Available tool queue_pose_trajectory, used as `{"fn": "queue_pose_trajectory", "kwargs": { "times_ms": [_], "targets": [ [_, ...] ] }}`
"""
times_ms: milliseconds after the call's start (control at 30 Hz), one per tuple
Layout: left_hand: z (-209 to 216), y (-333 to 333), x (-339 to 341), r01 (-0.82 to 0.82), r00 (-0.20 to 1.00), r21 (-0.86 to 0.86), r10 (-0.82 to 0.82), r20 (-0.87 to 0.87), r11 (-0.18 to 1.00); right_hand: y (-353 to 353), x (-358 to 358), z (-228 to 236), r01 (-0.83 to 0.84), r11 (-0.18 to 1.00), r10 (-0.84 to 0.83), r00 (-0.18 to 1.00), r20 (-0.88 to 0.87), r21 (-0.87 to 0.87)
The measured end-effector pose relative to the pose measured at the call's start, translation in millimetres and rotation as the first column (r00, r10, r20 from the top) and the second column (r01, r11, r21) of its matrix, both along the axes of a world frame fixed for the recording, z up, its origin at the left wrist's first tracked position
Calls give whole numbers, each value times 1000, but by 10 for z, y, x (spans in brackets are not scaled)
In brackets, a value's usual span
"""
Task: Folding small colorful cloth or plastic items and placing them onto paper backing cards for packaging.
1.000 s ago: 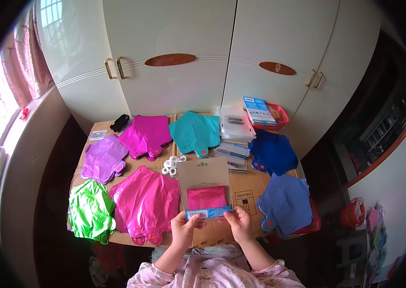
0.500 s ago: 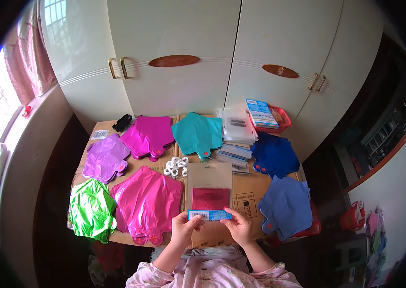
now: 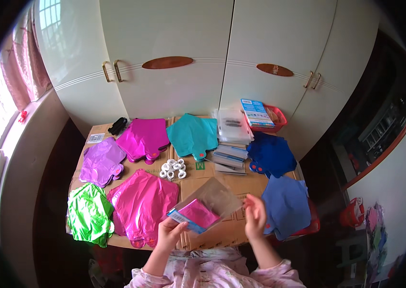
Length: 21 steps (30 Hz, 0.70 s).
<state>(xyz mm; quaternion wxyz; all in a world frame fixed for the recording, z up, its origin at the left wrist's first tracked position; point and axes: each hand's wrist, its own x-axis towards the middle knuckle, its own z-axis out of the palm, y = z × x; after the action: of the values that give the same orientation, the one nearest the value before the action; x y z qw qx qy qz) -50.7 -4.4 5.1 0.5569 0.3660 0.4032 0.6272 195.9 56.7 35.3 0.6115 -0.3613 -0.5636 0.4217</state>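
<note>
My left hand (image 3: 169, 233) grips the lower left corner of a clear plastic bag (image 3: 223, 193), thumb on top. Inside the bag lie a folded pink foil piece (image 3: 200, 213) and, along its lower edge, a blue and white card strip (image 3: 186, 222). The bag is tilted, its clear end up toward the right. Just beyond that end is my right hand (image 3: 254, 216), fingers apart and slightly bent, with nothing seen in it. Left of the bag lies a stack of flat pink foil balloons (image 3: 145, 204); right of my right hand, a slate-blue stack (image 3: 287, 206).
Further foil stacks lie around the cardboard-covered table (image 3: 203, 185): green (image 3: 89, 211), lilac (image 3: 101, 161), magenta (image 3: 143, 138), teal (image 3: 192, 135) and dark blue (image 3: 272, 153). White rings (image 3: 173, 169) sit mid-table. Behind are clear bags (image 3: 234, 126), cards (image 3: 229, 159) and a red basket (image 3: 279, 117).
The bag has turned from upright to slanting, its clear end swinging right. My right hand has let go of the card end and moved right; my left hand has shifted slightly left and down.
</note>
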Motion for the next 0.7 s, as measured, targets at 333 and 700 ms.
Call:
{"fn": "queue_pose_trajectory", "kwargs": {
  "times_ms": [333,700],
  "targets": [
    [56,-59,-189,222,974,-17,-223,-39,975,352,239,565,-429,766,494,869,13,-480],
    [-21,-12,-226,235,972,-15,-235,12,972,334,220,450,-561,667,493,826,-274,-490]
  ]
}}
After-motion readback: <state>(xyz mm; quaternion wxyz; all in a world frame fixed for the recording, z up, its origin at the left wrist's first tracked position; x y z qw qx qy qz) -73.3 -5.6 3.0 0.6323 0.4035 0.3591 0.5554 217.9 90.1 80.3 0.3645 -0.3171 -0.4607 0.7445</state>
